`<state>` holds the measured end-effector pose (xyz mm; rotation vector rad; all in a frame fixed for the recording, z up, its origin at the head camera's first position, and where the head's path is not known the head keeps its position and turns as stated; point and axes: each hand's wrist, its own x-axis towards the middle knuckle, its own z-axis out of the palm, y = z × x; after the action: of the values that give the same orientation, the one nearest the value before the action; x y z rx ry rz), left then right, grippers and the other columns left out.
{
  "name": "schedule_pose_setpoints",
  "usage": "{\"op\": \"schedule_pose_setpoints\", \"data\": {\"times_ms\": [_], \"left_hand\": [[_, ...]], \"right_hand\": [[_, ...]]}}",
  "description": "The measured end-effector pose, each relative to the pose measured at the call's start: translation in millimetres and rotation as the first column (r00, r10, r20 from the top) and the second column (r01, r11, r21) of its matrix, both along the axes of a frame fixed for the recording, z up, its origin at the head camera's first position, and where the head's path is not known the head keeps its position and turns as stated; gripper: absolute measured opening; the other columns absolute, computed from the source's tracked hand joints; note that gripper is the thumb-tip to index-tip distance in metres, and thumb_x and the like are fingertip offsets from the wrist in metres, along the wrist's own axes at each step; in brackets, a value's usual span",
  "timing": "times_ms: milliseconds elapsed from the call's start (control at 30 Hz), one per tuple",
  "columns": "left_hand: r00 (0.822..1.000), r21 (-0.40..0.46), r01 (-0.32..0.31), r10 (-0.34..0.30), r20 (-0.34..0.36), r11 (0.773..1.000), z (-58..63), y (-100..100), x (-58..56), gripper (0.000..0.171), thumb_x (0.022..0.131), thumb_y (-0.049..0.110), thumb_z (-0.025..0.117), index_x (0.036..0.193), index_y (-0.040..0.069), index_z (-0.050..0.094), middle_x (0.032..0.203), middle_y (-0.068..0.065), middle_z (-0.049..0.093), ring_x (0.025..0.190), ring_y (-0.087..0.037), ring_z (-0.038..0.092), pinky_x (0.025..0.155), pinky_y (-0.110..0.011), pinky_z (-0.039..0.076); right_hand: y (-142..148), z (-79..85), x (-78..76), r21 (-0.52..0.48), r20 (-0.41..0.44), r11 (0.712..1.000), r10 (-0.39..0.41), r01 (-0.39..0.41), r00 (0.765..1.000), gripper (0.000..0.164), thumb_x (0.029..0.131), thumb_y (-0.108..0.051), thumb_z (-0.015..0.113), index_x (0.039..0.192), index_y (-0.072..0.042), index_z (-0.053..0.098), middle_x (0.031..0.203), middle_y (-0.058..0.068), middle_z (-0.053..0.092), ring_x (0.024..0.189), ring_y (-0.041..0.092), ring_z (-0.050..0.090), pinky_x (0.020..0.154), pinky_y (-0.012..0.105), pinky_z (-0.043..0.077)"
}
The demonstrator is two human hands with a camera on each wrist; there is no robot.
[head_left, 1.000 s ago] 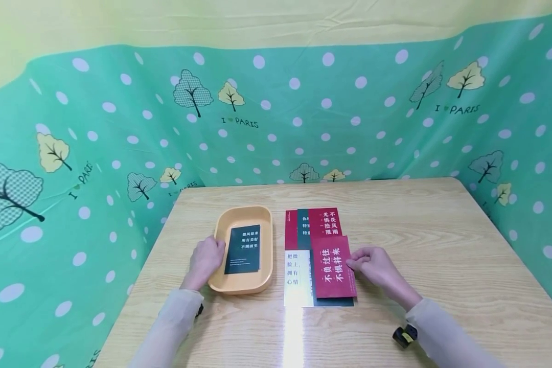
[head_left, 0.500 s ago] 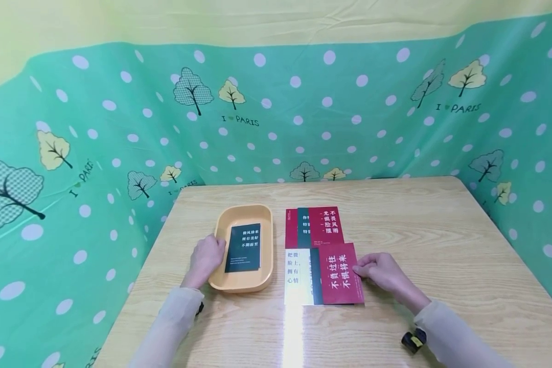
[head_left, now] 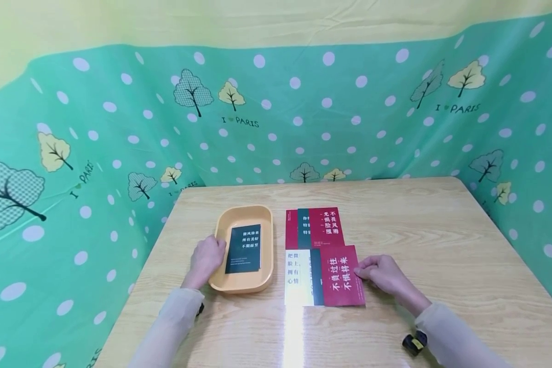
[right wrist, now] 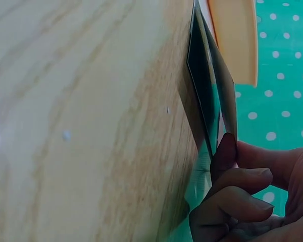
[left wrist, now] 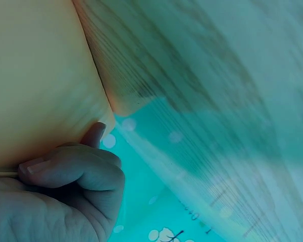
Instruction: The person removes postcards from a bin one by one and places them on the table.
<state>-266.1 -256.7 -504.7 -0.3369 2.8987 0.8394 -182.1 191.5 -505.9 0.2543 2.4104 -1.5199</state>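
Observation:
In the head view my left hand [head_left: 206, 259] grips the left rim of a light-orange plastic tray [head_left: 243, 284]. A dark green card [head_left: 244, 250] with white print lies inside it. The left wrist view shows curled fingers [left wrist: 73, 166] at the tray's edge, beside its wall [left wrist: 35, 75]. My right hand [head_left: 383, 275] pinches the right edge of a red card [head_left: 343, 280] between thumb and fingers. This card overlaps a dark green card [head_left: 318, 289] and sits beside a white card [head_left: 298, 291]. In the right wrist view the pinched card [right wrist: 226, 91] tilts up over a dark card beneath.
Behind the front cards lie a red card [head_left: 325, 237], a green one [head_left: 303, 239] and another red one [head_left: 291, 232], overlapping. All rest on a wooden table [head_left: 405, 220]. A green dotted cloth [head_left: 276, 122] hangs along the table's back and sides.
The red card in my right hand has moved right and toward me, off the back row of cards, and now lies nearly level with the front cards. My left hand stays on the tray.

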Motion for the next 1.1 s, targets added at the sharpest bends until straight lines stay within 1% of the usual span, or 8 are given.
{"op": "schedule_pose_setpoints", "data": {"times_ms": [167,367,467,733,900,1100], "left_hand": [[1.0,0.008,0.002,-0.002,-0.003,1.0,-1.0,0.6,0.5,0.034,0.107,0.023,0.039,0.103,-0.005,0.058,0.077,-0.017,0.06,0.062,-0.025,0.063,0.05,-0.033,0.054],[1.0,0.006,0.003,-0.003,-0.003,1.0,-1.8,0.2,0.7,0.034,0.107,0.022,0.039,0.103,-0.005,0.058,0.078,-0.017,0.06,0.063,-0.025,0.063,0.05,-0.034,0.054],[1.0,-0.001,0.003,-0.003,-0.006,1.0,-1.6,0.2,0.8,0.034,0.107,0.023,0.04,0.103,-0.005,0.058,0.077,-0.016,0.06,0.063,-0.025,0.063,0.05,-0.034,0.054],[1.0,0.004,-0.002,0.002,-0.002,1.0,-0.9,0.6,0.7,0.033,0.107,0.023,0.039,0.102,-0.004,0.058,0.077,-0.016,0.059,0.062,-0.025,0.063,0.05,-0.033,0.054],[1.0,0.0,-0.005,0.005,-0.004,1.0,-1.1,0.4,0.6,0.033,0.107,0.022,0.039,0.102,-0.004,0.058,0.077,-0.016,0.059,0.062,-0.025,0.062,0.049,-0.033,0.053],[1.0,0.005,-0.007,0.007,-0.001,1.0,-1.2,0.1,0.8,0.033,0.107,0.023,0.04,0.102,-0.004,0.058,0.077,-0.016,0.059,0.062,-0.025,0.063,0.05,-0.033,0.053]], "right_hand": [[0.3,-2.3,0.3,0.013,-0.006,1.0,-0.007,0.008,1.0,0.018,0.096,-0.011,0.073,0.104,0.005,0.071,0.087,0.008,0.067,0.071,0.02,0.054,0.059,0.028,0.045],[-1.2,-1.9,-0.1,0.076,-0.038,0.997,0.007,-0.004,0.999,0.022,0.094,-0.013,0.076,0.103,0.006,0.071,0.091,0.009,0.068,0.082,0.022,0.057,0.069,0.031,0.046],[-2.5,-1.1,-0.2,0.103,-0.048,0.995,0.007,-0.002,0.999,0.022,0.094,-0.015,0.077,0.102,0.006,0.071,0.09,0.008,0.069,0.084,0.023,0.057,0.071,0.033,0.046],[-4.1,-1.4,1.1,0.156,-0.074,0.988,0.021,-0.009,0.997,0.014,0.092,-0.013,0.077,0.092,0.0,0.072,0.08,0.006,0.066,0.077,0.021,0.056,0.07,0.034,0.045],[-4.8,-0.5,2.3,0.188,-0.094,0.982,0.042,-0.024,0.995,0.014,0.093,-0.012,0.077,0.088,-0.001,0.07,0.078,0.006,0.063,0.074,0.021,0.055,0.068,0.034,0.045],[-3.9,-1.4,2.0,0.22,-0.098,0.975,0.051,-0.028,0.994,0.015,0.092,-0.014,0.077,0.086,-0.003,0.068,0.076,0.006,0.061,0.071,0.021,0.054,0.065,0.033,0.044]]}}
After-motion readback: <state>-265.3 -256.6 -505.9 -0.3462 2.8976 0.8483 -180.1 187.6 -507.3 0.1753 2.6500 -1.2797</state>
